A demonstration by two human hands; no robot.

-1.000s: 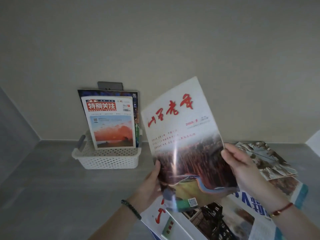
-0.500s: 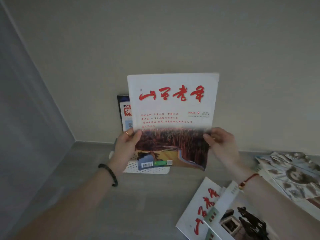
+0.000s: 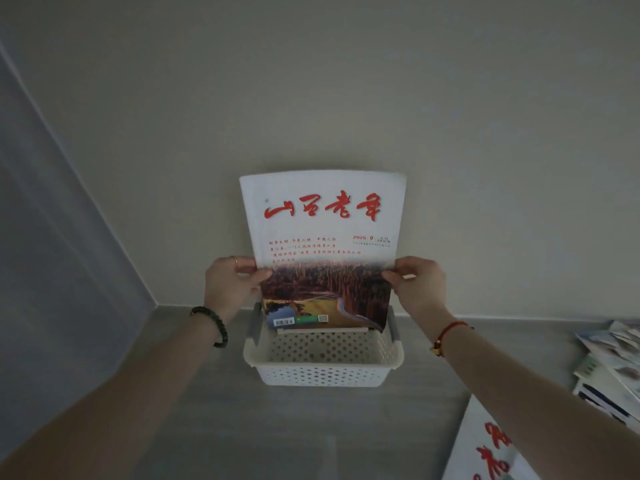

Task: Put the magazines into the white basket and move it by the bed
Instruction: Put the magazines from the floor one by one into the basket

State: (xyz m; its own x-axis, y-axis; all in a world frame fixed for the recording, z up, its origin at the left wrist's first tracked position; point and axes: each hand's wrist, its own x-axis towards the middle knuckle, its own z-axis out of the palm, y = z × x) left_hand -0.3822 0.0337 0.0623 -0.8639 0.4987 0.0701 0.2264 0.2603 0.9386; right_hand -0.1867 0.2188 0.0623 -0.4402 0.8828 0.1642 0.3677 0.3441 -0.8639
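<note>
Glossy magazine [image 3: 325,237] upright, perforated white basket [image 3: 323,372]

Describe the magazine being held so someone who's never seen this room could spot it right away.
Start at the white basket on the grey floor against the beige wall. Standing upright in its back part is a magazine, gripped at its side edges by the left hand and right hand. Unlike the magazines lying flat at right, it has a white cover with a red brush-lettered title above a reddish forest photo.

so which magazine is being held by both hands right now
The upright magazine with red calligraphy, pinched by the left hand and right hand over the white basket. The other magazines lie flat at right.
</note>
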